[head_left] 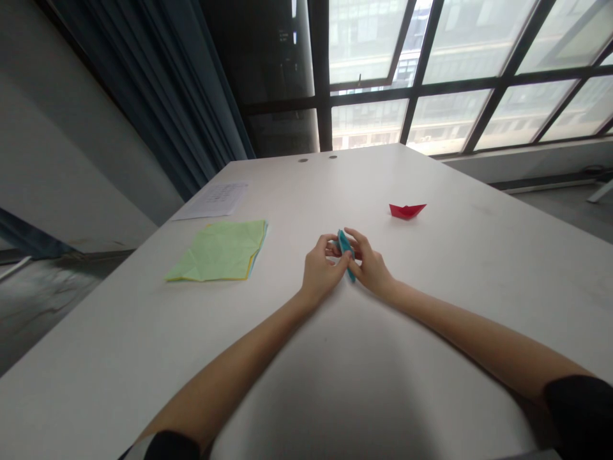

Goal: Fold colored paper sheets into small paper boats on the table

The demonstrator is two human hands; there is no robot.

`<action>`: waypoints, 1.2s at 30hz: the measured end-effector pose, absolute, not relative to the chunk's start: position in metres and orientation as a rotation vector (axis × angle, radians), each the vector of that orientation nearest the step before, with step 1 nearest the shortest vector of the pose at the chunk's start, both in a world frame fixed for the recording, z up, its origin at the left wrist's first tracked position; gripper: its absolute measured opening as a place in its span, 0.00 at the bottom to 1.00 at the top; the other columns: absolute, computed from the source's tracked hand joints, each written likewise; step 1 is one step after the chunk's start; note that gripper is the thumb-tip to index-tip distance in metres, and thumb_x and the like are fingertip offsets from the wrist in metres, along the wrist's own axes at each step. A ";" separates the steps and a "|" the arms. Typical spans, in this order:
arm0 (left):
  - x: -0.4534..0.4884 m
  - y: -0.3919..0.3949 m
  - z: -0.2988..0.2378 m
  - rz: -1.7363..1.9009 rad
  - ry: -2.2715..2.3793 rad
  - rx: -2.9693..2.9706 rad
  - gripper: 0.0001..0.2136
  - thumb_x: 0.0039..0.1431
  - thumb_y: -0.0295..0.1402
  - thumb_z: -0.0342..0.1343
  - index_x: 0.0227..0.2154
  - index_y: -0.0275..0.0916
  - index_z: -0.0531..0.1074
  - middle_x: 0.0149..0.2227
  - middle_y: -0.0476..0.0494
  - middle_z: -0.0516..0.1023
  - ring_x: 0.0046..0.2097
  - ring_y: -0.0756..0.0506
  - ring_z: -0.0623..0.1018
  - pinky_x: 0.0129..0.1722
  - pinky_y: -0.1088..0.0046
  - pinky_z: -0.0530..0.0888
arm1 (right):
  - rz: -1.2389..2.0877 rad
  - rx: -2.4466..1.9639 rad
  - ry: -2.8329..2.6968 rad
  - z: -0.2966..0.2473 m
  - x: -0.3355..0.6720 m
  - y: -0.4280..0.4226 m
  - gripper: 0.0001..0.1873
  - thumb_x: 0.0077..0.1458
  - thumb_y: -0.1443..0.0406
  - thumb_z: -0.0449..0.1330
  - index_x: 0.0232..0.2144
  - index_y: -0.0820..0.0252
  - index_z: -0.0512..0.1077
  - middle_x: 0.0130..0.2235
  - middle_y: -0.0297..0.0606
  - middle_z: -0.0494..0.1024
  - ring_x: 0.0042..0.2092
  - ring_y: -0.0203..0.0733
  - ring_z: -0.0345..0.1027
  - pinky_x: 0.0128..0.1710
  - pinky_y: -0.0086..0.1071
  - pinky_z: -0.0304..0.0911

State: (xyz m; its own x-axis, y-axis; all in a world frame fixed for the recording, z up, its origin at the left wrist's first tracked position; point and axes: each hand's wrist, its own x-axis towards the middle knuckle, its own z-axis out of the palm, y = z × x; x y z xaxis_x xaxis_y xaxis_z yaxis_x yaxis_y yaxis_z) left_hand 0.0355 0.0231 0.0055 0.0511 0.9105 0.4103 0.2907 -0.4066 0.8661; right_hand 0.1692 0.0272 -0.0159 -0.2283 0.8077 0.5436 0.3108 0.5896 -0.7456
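Between my two hands is a small piece of folded blue paper (343, 241), narrow and pointed at its far and near ends. My left hand (324, 265) grips it from the left, thumb at its middle and fingers curled behind. From the right, my right hand (371, 260) pinches it as well, with its thumb close to the left thumb. The paper is held just over the table, and its middle is partly hidden by my fingers. A red folded paper boat (407, 211) stands beyond my right hand.
Left of my hands lies a stack of square paper sheets (218, 249), green on top with yellow and blue edges showing. Behind it is a printed white sheet (213, 200). The white table (306, 185) has two round holes near its far edge. A blue curtain (163, 83) hangs beyond.
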 end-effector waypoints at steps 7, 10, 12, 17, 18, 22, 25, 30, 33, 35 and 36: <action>0.034 0.026 0.005 1.374 1.170 1.788 0.12 0.49 0.30 0.55 0.38 0.39 0.65 0.34 0.48 0.71 0.30 0.52 0.73 0.23 0.82 0.69 | 0.610 -0.888 -1.783 -0.017 0.170 0.029 0.28 0.56 0.65 0.50 0.57 0.50 0.47 0.54 0.42 0.66 0.50 0.42 0.67 0.47 0.40 0.65; 0.032 0.029 0.003 1.385 1.215 1.840 0.11 0.48 0.27 0.53 0.37 0.40 0.65 0.28 0.52 0.70 0.29 0.53 0.72 0.24 0.82 0.69 | 0.578 -0.900 -1.760 -0.016 0.173 0.032 0.27 0.56 0.65 0.49 0.58 0.51 0.47 0.54 0.43 0.66 0.51 0.43 0.65 0.48 0.41 0.65; 0.031 0.030 0.001 1.389 1.258 1.875 0.12 0.46 0.25 0.53 0.36 0.40 0.64 0.25 0.54 0.67 0.28 0.53 0.71 0.24 0.82 0.68 | 0.558 -0.887 -1.751 -0.017 0.174 0.034 0.27 0.56 0.66 0.48 0.58 0.51 0.47 0.54 0.44 0.66 0.51 0.44 0.65 0.47 0.43 0.65; 0.032 0.030 -0.001 1.396 1.355 1.920 0.12 0.46 0.24 0.52 0.35 0.40 0.63 0.26 0.54 0.66 0.28 0.53 0.70 0.25 0.82 0.67 | 0.522 -0.872 -1.760 -0.017 0.173 0.033 0.27 0.56 0.67 0.48 0.57 0.51 0.48 0.55 0.42 0.65 0.51 0.43 0.65 0.49 0.43 0.64; 0.033 0.030 -0.001 1.402 1.355 1.914 0.12 0.46 0.24 0.52 0.36 0.39 0.63 0.28 0.52 0.67 0.29 0.53 0.70 0.25 0.81 0.68 | 0.522 -0.866 -1.774 -0.017 0.172 0.032 0.27 0.56 0.68 0.48 0.57 0.50 0.48 0.55 0.42 0.65 0.52 0.43 0.64 0.50 0.43 0.63; 0.033 0.029 -0.002 1.404 1.294 1.864 0.11 0.49 0.26 0.52 0.37 0.39 0.63 0.35 0.47 0.71 0.32 0.51 0.73 0.27 0.79 0.70 | 0.536 -0.858 -1.811 -0.015 0.169 0.027 0.28 0.54 0.70 0.49 0.57 0.49 0.49 0.54 0.40 0.66 0.52 0.43 0.64 0.51 0.43 0.62; 0.030 0.034 -0.004 1.384 1.290 1.862 0.11 0.49 0.23 0.50 0.37 0.39 0.65 0.38 0.47 0.72 0.33 0.51 0.74 0.29 0.77 0.71 | 0.603 -0.878 -1.716 -0.013 0.169 0.029 0.29 0.52 0.71 0.49 0.55 0.51 0.51 0.52 0.41 0.67 0.51 0.43 0.65 0.48 0.42 0.65; 0.021 0.045 -0.010 1.307 1.266 1.960 0.15 0.45 0.18 0.48 0.35 0.38 0.70 0.40 0.46 0.75 0.39 0.48 0.75 0.38 0.73 0.73 | 0.742 -0.956 -1.495 -0.017 0.176 0.047 0.22 0.45 0.74 0.50 0.45 0.56 0.63 0.48 0.41 0.71 0.46 0.44 0.69 0.45 0.41 0.66; 0.016 0.050 -0.014 1.274 1.220 2.003 0.17 0.45 0.17 0.47 0.37 0.38 0.72 0.42 0.45 0.75 0.43 0.48 0.75 0.43 0.72 0.72 | 0.808 -0.975 -1.524 -0.023 0.182 0.058 0.13 0.43 0.73 0.51 0.33 0.59 0.68 0.45 0.40 0.73 0.45 0.44 0.70 0.46 0.40 0.64; 0.013 0.054 -0.017 1.230 1.202 2.025 0.18 0.45 0.16 0.47 0.37 0.38 0.72 0.42 0.45 0.76 0.45 0.48 0.74 0.46 0.71 0.71 | 0.827 -0.995 -1.577 -0.025 0.186 0.062 0.10 0.43 0.72 0.52 0.30 0.59 0.69 0.43 0.40 0.74 0.44 0.43 0.70 0.46 0.39 0.64; 0.010 0.056 -0.019 1.196 1.196 2.041 0.18 0.46 0.16 0.47 0.38 0.38 0.72 0.43 0.46 0.76 0.45 0.48 0.74 0.47 0.70 0.71 | 0.814 -1.009 -1.616 -0.025 0.189 0.063 0.10 0.44 0.72 0.52 0.30 0.59 0.70 0.42 0.40 0.75 0.44 0.43 0.70 0.45 0.39 0.64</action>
State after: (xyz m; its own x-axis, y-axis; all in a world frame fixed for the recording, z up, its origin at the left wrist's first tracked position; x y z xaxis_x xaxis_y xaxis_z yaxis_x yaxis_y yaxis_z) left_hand 0.0105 0.0561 -0.0191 0.2336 0.8664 0.4413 0.4407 -0.4989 0.7462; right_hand 0.1888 0.0626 -0.0253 -0.1293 0.9069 0.4011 0.2181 0.4206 -0.8806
